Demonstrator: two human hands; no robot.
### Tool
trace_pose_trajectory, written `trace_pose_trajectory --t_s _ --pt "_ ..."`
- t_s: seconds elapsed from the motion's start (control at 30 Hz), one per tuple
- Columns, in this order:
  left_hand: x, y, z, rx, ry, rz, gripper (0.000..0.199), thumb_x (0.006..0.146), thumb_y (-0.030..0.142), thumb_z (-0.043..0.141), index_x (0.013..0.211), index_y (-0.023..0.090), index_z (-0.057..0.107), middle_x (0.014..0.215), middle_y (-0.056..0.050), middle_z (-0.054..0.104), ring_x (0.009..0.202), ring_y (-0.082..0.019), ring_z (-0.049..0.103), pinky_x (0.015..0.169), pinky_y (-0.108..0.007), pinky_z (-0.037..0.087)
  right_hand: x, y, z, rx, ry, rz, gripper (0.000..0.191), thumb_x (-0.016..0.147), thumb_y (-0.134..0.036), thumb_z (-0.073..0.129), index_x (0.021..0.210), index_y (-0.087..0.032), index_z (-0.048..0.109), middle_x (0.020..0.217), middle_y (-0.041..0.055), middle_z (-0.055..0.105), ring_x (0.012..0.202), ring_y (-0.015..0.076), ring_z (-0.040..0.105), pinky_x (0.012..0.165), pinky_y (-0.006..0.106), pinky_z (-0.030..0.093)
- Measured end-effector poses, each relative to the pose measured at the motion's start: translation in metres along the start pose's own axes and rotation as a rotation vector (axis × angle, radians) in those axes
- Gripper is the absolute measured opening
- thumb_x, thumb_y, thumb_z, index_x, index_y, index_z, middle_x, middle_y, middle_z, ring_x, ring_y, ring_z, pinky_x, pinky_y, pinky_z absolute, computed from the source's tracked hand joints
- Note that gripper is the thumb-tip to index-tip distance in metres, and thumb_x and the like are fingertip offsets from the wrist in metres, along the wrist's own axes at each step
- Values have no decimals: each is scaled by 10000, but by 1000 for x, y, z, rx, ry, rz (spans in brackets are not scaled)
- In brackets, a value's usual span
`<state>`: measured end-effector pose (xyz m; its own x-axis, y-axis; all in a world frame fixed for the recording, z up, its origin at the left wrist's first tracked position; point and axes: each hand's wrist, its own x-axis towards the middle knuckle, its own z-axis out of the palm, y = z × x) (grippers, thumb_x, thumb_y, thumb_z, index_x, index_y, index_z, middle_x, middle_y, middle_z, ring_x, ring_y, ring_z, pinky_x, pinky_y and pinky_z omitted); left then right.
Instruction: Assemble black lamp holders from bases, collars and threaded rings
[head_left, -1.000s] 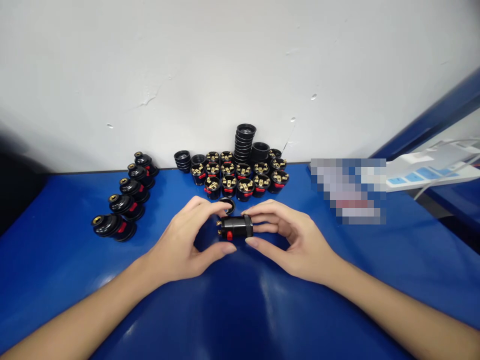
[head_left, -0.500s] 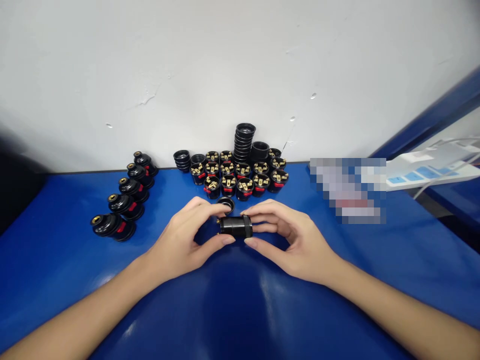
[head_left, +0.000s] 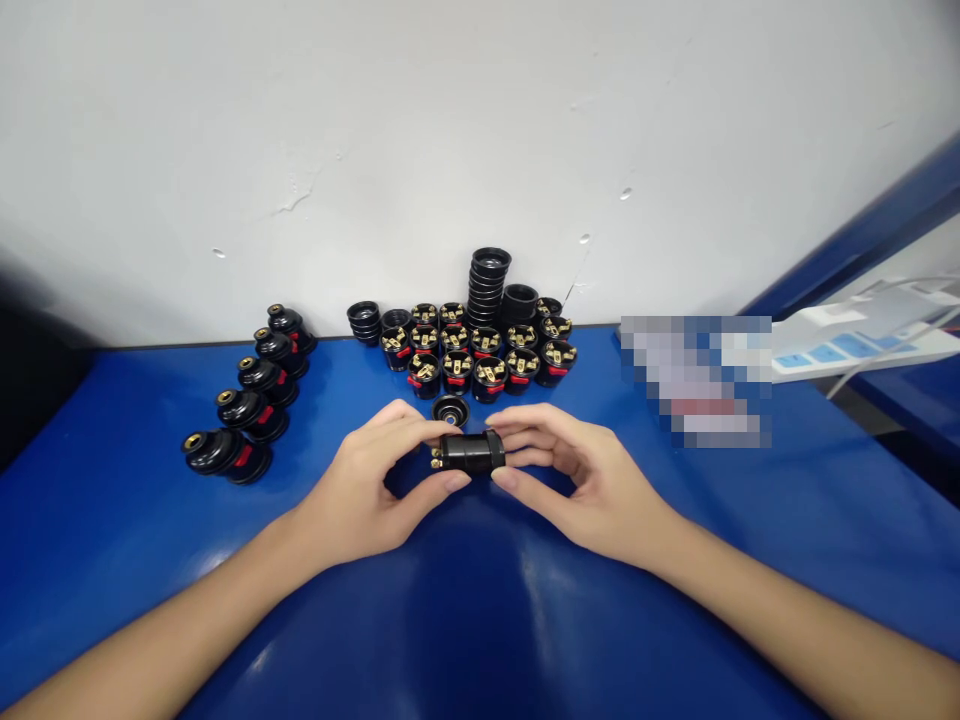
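Blue desk (head_left: 150,560) against a white wall. Landmark: the black lamp socket (head_left: 469,453) held lying on its side just above the desk, centre of view. Far left of the socket, a slanted row of five finished sockets (head_left: 244,405), black with brass tops and red tabs, running toward the wall. Left hand (head_left: 360,495) grips the socket's left end, thumb below and fingertips above, fingers curled narrow around it; brass contacts show at that end. Right hand (head_left: 592,480) pinches the socket's right end the same way, thumb under, fingers over. Just behind the socket, a single black ring (head_left: 451,410) lies flat on the desk. Farther behind, at the wall, a cluster of open socket bases (head_left: 480,350) showing brass and red, with a tall stack of black rings (head_left: 489,285) rising among them. Right of the socket, well apart, a blurred patch, then a white power strip (head_left: 855,350) at the desk's far edge.
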<state>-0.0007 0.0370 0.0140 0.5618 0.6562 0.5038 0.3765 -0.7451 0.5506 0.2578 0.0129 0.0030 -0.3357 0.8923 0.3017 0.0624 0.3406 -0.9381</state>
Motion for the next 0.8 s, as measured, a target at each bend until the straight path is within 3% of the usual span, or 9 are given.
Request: trace_pose_trajectory --t_s 0.13,0.3,0.4,0.6,0.8 --pt "0 2 0 -60 1 -68 196 1052 301 735 1223 206 752 937 -32 787 834 -168 678 768 -290 572 -1 1 0 -36 -7 -88 447 918 -194 902 1330 -274 749 1359 85 751 1220 252 809 1035 392 730" --pt "-2 -4 0 -56 -27 25 605 952 457 873 1456 231 627 1195 -67 800 936 -179 697 852 -305 597 -2 -2 -1 -31 -15 -7 351 967 -232 847 1303 -236 747 1177 80 822 982 226 864 905 352 760" --pt "-2 -4 0 -35 -23 56 459 987 287 847 1402 236 657 1207 -52 807 983 -169 705 901 -298 591 -1 -2 -2 -39 -13 22 325 985 -255 829 1299 -236 747 1153 76 847 904 212 870 880 346 765" --pt "-1 2 1 -13 15 -7 421 999 232 806 1396 226 666 1142 -65 803 907 -178 715 849 -324 614 -2 3 -1 -1 10 -49 431 928 -225 896 1332 -264 749 1315 90 780 1175 272 833 1009 422 745" --pt "-3 1 3 -47 4 13 382 1016 223 787 1374 218 655 1143 -66 782 990 -184 717 882 -313 609 -2 2 -1 -16 -12 -24 384 948 -231 875 1311 -233 748 1191 90 810 1000 241 866 934 394 761"
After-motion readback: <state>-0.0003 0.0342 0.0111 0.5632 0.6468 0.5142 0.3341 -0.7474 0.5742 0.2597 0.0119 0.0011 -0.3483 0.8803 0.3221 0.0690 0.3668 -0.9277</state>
